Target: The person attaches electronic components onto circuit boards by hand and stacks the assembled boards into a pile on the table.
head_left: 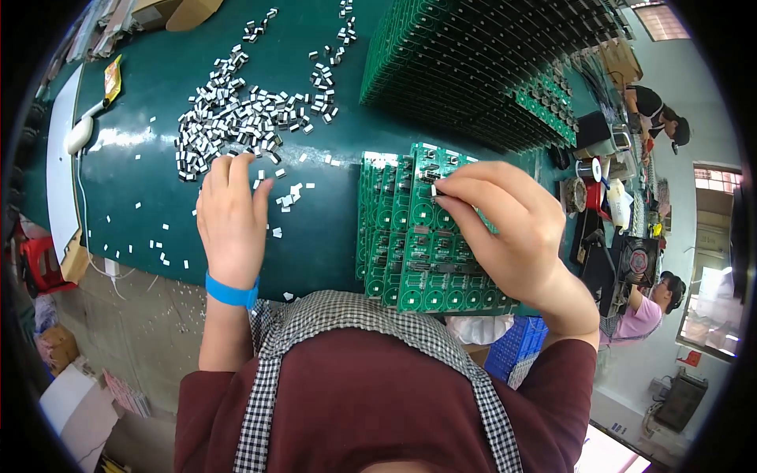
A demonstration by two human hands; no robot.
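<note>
My right hand (pixel 512 221) is over the front green circuit board panel (pixel 426 264). Its thumb and forefinger pinch a small white block-shaped component (pixel 434 191) close to the board's upper part. More panels of the same kind (pixel 378 221) lie overlapped beneath it, toward the left. At the near edge of a heap of small black-and-white components (pixel 236 106) is my left hand (pixel 231 213), a blue band on its wrist. Its fingers bend at the tips and the thumb stands apart from them; I see nothing held there.
A tall stack of green circuit boards (pixel 441 71) rises at the back right. Small white pieces (pixel 164 256) are scattered on the left of the green table. A white computer mouse (pixel 80 135) and a yellow packet (pixel 113 77) lie far left. Two people (pixel 643 311) work at the right.
</note>
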